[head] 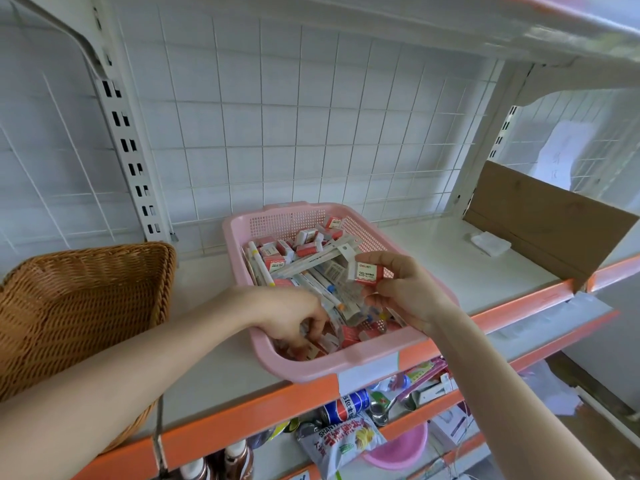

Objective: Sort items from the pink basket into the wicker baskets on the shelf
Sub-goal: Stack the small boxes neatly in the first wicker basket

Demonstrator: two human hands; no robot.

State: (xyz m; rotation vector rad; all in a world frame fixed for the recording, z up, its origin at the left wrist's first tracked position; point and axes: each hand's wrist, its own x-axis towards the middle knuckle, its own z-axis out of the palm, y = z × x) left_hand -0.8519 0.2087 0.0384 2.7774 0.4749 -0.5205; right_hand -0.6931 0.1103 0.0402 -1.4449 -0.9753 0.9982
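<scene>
The pink basket (231,244) stands on the shelf (433,244), close to the front edge and about midway along it. It holds a mixed load of small red-and-white eraser boxes and long wrapped pens (322,271).

Right hand (405,292): it pinches one eraser box (369,271) between thumb and fingertips, above the right side of the pink basket. The printed face is turned toward the person (the marking "2B" is legible), probably so the item can be identified before it is assigned a destination.

Left hand (294,317): it reaches into the near left corner of the pink basket, fingers curled down among the eraser boxes. I cannot tell whether it grips one, since the fingertips are buried in the load.

One wicker basket (79,306) sits at the left end of the shelf, near the pink basket, its mouth tilted toward the person, which should keep each transfer short.

A cardboard sheet (540,220) stands at the right end, with a folded white cloth (490,243) beside it.

Sorting looks far from complete.
</scene>
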